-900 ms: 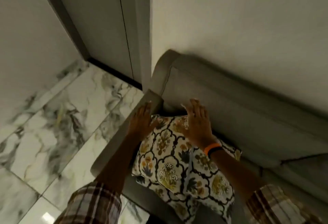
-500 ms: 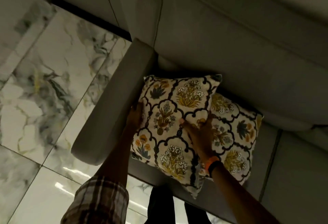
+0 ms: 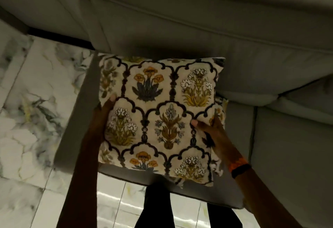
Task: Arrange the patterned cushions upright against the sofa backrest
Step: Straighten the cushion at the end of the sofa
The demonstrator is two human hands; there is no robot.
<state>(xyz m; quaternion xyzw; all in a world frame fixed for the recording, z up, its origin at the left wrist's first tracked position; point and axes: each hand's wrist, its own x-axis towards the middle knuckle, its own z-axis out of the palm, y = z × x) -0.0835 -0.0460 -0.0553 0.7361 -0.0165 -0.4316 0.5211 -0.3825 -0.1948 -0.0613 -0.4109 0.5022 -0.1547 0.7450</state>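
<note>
A cream cushion with dark arches and yellow, blue and white flowers (image 3: pixel 158 116) is held up over the left end of the grey sofa, its face toward me. My left hand (image 3: pixel 105 109) grips its left edge, thumb on the front. My right hand (image 3: pixel 210 128) grips its right edge, thumb pressed into the fabric. A second patterned cushion (image 3: pixel 220 112) peeks out behind the right edge, mostly hidden. The sofa backrest (image 3: pixel 198 29) rises just beyond the cushion's top edge.
The sofa's left armrest (image 3: pixel 77 119) runs beside my left forearm. Marble floor tiles (image 3: pixel 28 119) lie to the left and below. The seat cushions (image 3: pixel 288 146) stretch to the right. My dark trouser legs (image 3: pixel 158 208) stand at the sofa's front edge.
The front cushion has been lifted and squared to face me, now covering most of the second cushion. The view has tilted further down and nearer to the sofa.
</note>
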